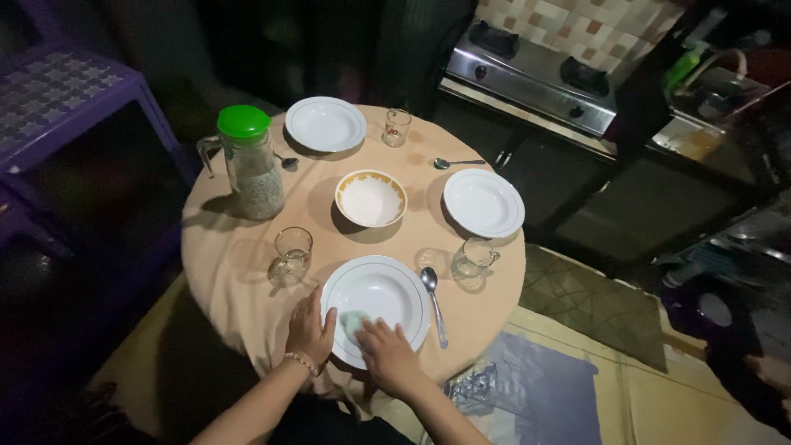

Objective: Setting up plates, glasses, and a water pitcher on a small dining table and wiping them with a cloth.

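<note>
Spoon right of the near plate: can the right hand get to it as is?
Probably yes. The right hand rests on the near plate, and the spoon lies just beside that plate's right rim with nothing between them.

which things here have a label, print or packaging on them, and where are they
Small glass: far side of the round table, beside the far plate; clear, with a red printed mark.
Green bottle: on the counter, top right; its label is too small to make out.
No signs or screens show.

Left hand (310, 330) flat, right hand (387, 354) palm down, fingers spread
</note>
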